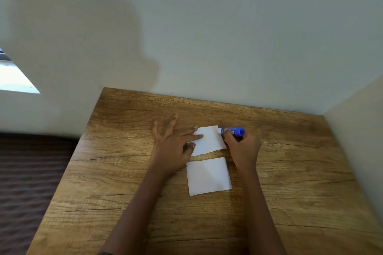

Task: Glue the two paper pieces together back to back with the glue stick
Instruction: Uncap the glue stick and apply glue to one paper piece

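Observation:
Two white paper pieces lie flat on the wooden table [124, 182]. The far paper piece [211, 139] is pinned by my left hand [172, 147], fingers spread, thumb and two fingertips pressing its left edge. The near paper piece [208, 176] lies untouched just below it, a thin gap between them. My right hand [241, 149] grips a blue glue stick [233, 131], held sideways, with its white tip touching the far piece's upper right corner.
A pale wall runs along the table's far edge, and a side wall [356, 130] borders its right. To the left of the table is a dark striped surface [31, 182] lower down. A bright window [14, 76] shows at far left.

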